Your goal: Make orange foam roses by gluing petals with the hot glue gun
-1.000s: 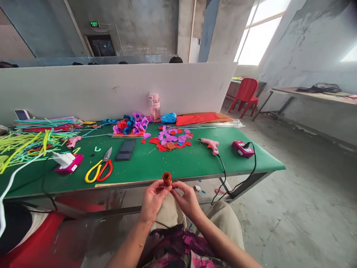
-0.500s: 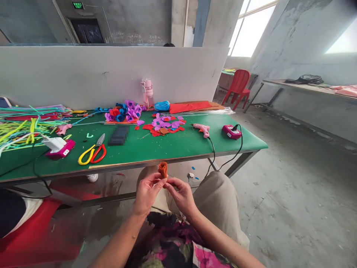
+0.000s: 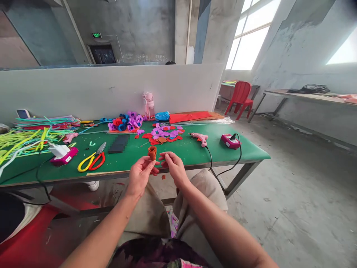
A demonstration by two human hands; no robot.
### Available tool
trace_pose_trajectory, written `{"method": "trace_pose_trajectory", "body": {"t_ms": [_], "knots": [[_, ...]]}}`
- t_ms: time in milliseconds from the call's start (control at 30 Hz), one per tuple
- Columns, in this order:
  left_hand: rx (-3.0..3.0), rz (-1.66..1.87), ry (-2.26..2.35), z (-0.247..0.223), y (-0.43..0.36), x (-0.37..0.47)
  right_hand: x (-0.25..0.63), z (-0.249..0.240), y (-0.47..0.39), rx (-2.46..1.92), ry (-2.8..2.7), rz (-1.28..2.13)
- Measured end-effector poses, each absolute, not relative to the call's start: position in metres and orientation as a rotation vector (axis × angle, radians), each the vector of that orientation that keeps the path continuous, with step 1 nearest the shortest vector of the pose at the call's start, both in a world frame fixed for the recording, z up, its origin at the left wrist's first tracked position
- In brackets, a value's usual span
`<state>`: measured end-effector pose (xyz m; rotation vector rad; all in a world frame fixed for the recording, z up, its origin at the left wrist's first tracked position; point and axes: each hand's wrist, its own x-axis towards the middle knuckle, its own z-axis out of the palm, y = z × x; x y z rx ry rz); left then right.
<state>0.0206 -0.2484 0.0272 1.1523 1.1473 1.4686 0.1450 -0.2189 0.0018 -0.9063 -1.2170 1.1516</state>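
Note:
My left hand (image 3: 141,175) is closed on a rolled orange-brown paper flower (image 3: 152,152), its spiral top facing up, just over the near edge of the table. My right hand (image 3: 173,168) is close by on the right, apart from the flower; its fingers are loosely bent and spread, with nothing visible in them. Below the hands shows a small orange scrap (image 3: 163,177). Beyond the flower lies a pile of purple, red and brown petals (image 3: 164,133). On the right a pink glue gun (image 3: 200,139) rests on the green table (image 3: 178,153).
Red-and-yellow-handled scissors (image 3: 93,158) lie at left, near a magenta power socket (image 3: 64,156) and colourful pipe cleaners (image 3: 25,139). Finished flowers (image 3: 125,121) sit behind, beside a pink bottle (image 3: 148,104). Another magenta socket (image 3: 231,141) is at right, its cable hanging over the edge.
Both hands have risen and moved forward from my lap to the table edge. My right hand has come away from the flower, which stays in my left. A small orange scrap now appears below.

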Motion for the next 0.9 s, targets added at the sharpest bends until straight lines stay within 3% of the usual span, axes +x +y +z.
{"method": "trace_pose_trajectory", "body": {"t_ms": [200, 567, 900], "knots": [[1.192, 1.473, 1.144, 0.031, -0.220, 0.024, 0.155, -0.001, -0.212, -0.814, -1.358, 1.141], [1.394, 1.223, 1.073, 0.038, -0.204, 0.002, 0.173, -0.004, -0.198, -0.826, -1.140, 1.118], [1.256, 1.346, 0.888, 0.009, -0.197, -0.009, 0.145, 0.013, -0.172, -0.823, -1.013, 1.068]]}}
